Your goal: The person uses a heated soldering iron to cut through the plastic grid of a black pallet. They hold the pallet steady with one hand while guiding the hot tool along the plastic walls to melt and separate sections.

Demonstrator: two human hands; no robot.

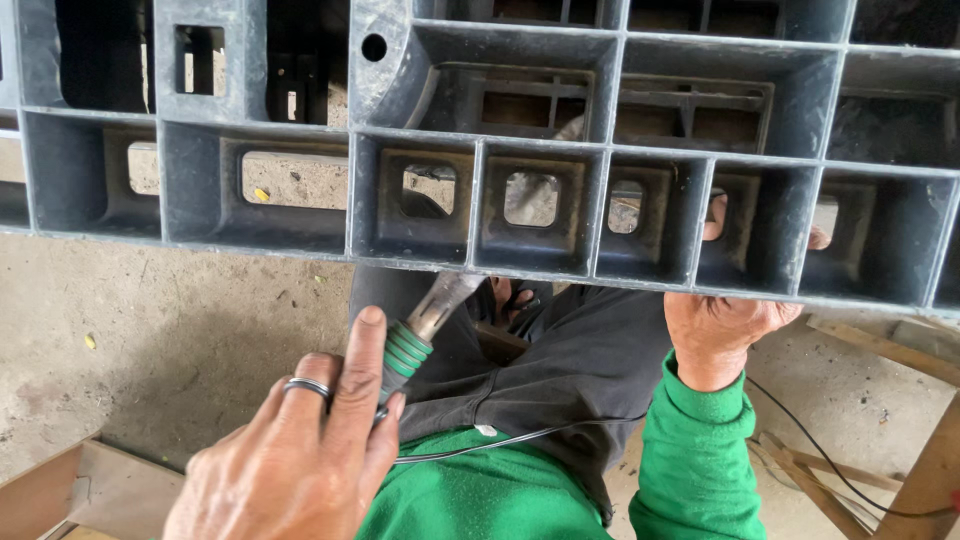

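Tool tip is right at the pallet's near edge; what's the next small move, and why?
Probably ease the tool tip up against the grey pallet edge. The left hand grips the green handle with the tip just under the rim, and the right hand already steadies that edge.

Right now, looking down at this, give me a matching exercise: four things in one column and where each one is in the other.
1. left hand
2. right hand
3. ring
4. thin cable

A. across the lap
B. on a finger
C. gripping the grey plastic pallet's lower edge
D. around the green-handled tool

Pairs: 1-D, 2-C, 3-B, 4-A
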